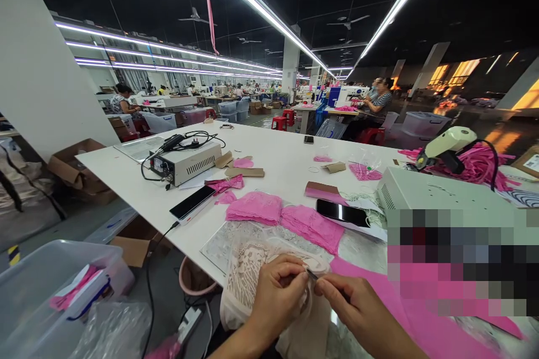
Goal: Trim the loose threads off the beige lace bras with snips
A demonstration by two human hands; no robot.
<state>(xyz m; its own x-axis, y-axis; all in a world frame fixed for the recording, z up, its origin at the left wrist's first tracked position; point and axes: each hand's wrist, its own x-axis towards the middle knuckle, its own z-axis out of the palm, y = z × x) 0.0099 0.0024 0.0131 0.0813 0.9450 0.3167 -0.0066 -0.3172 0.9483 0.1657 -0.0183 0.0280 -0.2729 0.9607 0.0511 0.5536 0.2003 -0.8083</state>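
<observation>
The person's left hand (278,291) pinches a beige lace fabric garment (244,272) at the near table edge; its lower part runs out of the picture, and the spot between the fingertips is too small to make out. The right hand (357,305) grips a slim, dark, pointed tool (311,274) whose tip meets the pinched spot; most of its shaft is hidden in the fist. Both forearms are cut off below.

Just beyond the garment lie two stacks of bright pink cloth pieces (254,206), partly overlapping a clear sheet. Right of these, a black glass-faced phone (342,213) lies near a pale green metal box (438,188), its front blurred by pixelation. Farther left stands a cream metal box with a vented side (197,164), cable piled on top. Seated people in the background are too small to make out well.
</observation>
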